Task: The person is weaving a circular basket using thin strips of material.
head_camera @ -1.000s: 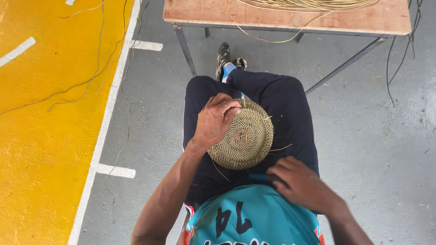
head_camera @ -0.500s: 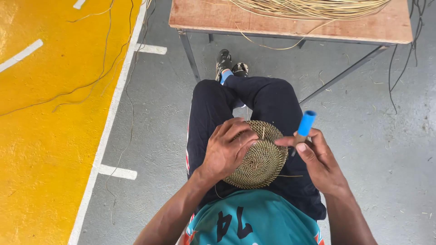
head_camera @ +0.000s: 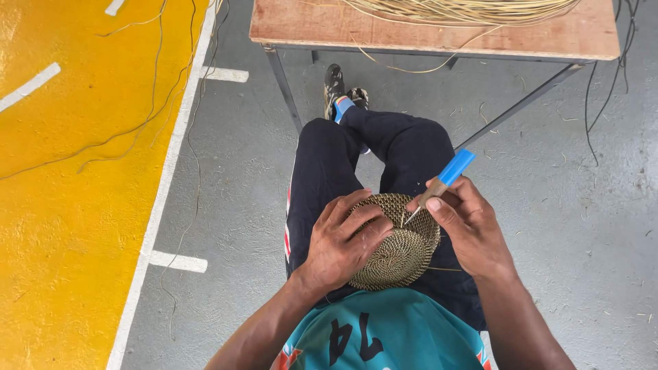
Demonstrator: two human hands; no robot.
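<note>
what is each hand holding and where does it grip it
The right hand grips a blue-handled awl low on the handle, near the metal tip. The left hand lies spread on the round woven piece, holding it on the lap.

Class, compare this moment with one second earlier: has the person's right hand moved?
Yes. The right hand has come up from the teal shirt to the woven disc's far edge, toward the table, now gripping a blue-handled awl.
</note>
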